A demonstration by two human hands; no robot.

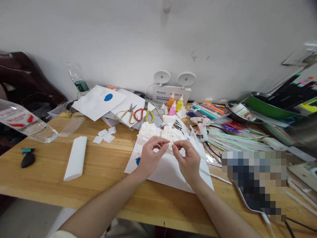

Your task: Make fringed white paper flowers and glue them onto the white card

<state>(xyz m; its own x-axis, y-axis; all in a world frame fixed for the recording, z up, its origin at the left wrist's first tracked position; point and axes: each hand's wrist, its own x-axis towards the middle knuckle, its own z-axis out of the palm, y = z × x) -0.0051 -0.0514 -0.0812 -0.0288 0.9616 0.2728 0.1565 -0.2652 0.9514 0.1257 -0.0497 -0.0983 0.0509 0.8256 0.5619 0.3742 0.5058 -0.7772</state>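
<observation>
Both hands are raised over a white paper sheet on the wooden table. My left hand pinches thumb and forefinger together. Facing it, my right hand pinches too, its fingertips almost touching the left ones. Whatever they hold between them is too small to make out. Just beyond the fingers lie white, crumbly-looking clumps at the sheet's far side. Beside my left wrist a blue patch shows under more white bits.
Gold-handled scissors and red-and-yellow pliers lie on papers behind. A white glue gun stands right of the sheet, near small paint bottles. Left are a folded white paper and small paper squares. A phone-like device sits right.
</observation>
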